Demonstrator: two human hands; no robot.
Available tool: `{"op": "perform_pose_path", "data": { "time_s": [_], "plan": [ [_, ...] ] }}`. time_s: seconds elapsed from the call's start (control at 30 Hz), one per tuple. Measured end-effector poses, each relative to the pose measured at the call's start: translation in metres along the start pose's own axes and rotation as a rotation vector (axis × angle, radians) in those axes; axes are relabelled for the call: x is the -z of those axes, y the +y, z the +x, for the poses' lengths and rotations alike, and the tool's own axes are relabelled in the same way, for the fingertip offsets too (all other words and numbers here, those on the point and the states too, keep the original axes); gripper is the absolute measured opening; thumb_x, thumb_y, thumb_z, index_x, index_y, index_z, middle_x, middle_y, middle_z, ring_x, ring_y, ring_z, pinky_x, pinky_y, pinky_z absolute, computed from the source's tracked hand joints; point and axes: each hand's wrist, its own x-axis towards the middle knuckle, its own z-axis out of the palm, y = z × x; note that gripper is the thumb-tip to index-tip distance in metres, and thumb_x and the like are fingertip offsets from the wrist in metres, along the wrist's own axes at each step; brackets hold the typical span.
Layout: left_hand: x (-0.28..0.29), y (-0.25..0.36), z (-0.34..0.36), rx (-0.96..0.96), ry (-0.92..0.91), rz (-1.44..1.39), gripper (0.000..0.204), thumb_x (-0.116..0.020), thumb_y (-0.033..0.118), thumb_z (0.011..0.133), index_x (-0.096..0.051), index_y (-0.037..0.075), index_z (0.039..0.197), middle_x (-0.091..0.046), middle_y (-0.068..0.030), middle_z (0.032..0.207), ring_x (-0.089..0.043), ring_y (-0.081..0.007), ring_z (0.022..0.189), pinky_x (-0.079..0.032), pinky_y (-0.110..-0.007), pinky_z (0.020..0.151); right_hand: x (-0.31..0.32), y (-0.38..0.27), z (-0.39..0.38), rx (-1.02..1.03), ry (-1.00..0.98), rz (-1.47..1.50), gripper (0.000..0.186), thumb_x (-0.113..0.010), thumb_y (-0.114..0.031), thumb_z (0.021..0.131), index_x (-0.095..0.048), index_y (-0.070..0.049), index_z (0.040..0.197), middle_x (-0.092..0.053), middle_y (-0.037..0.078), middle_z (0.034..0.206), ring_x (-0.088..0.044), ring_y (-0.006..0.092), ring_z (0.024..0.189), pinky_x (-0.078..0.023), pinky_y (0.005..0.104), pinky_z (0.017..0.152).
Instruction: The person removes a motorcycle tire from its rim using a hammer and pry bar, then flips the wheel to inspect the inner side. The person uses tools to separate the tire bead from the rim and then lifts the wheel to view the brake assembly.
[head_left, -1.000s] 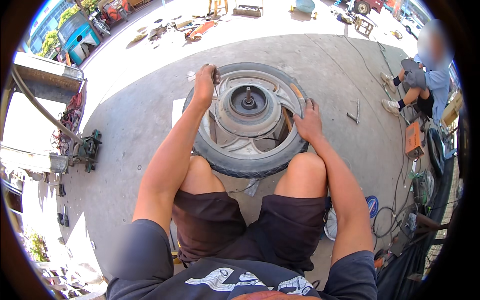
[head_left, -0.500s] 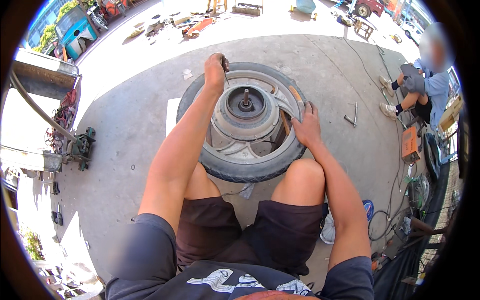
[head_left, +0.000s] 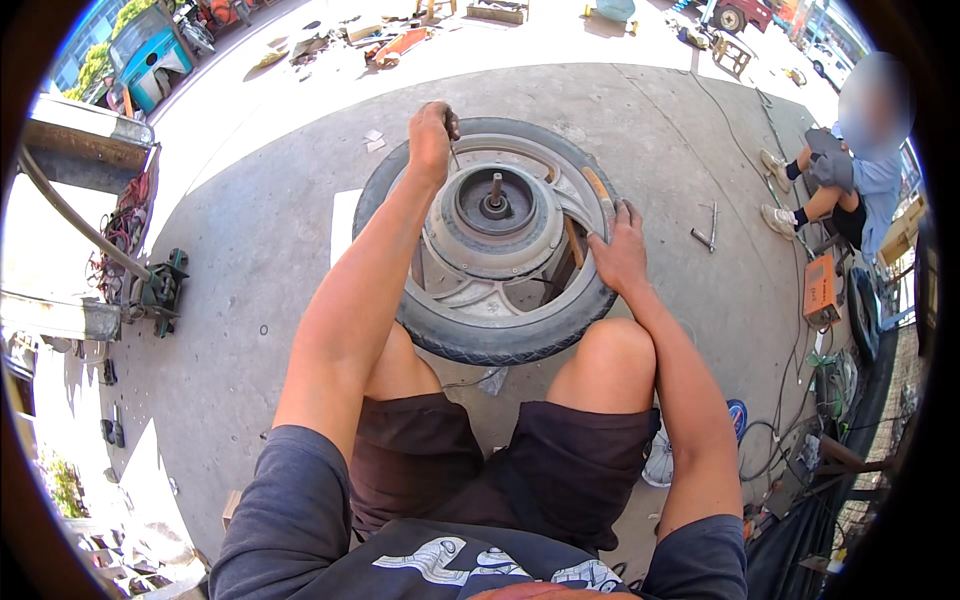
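Wheel (head_left: 500, 255) lies beneath right hand (head_left: 621, 250), touching it.

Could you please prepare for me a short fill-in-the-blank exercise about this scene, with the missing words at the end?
1. The right hand lies on the ____ (left/right) side of the wheel.
2. The left hand holds a thin tool over the ____ (near/far) half of the wheel, as the person sees it.
3. The boxy device on the ground at the right is ____ (orange/green).

Missing words: right; far; orange.
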Motion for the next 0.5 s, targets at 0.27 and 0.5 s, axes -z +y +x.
{"op": "perform_pose_path", "data": {
  "time_s": [0.27, 0.5],
  "plan": [
    [0.006, -0.002, 0.000, -0.023, -0.092, 0.094, 0.028, -0.046, 0.020, 0.094, -0.052, 0.005, 0.071, -0.049, -0.0063, 0.065, -0.047, -0.0171, 0.062, -0.039, -0.031, 0.060, -0.001, 0.002, 0.001, 0.001, 0.001, -0.011, 0.077, -0.071, -0.023, 0.081, -0.040, 0.007, 0.145, -0.036, 0.027, 0.152, -0.041, 0.0449, 0.137, -0.037, 0.0470, 0.114],
    [0.005, -0.008, 0.018, 0.142, -0.232, 0.065, 0.031, -0.044, 0.022, 0.095, -0.050, 0.005, 0.070, -0.048, -0.0071, 0.065, -0.047, -0.0182, 0.062, -0.039, -0.032, 0.060, -0.002, 0.002, 0.000, 0.019, 0.005, -0.010, 0.077, -0.071, -0.024, 0.081, -0.041, 0.008, 0.144, -0.036, 0.027, 0.151, -0.042, 0.0465, 0.134, -0.038, 0.0488, 0.112]
  ]
}}
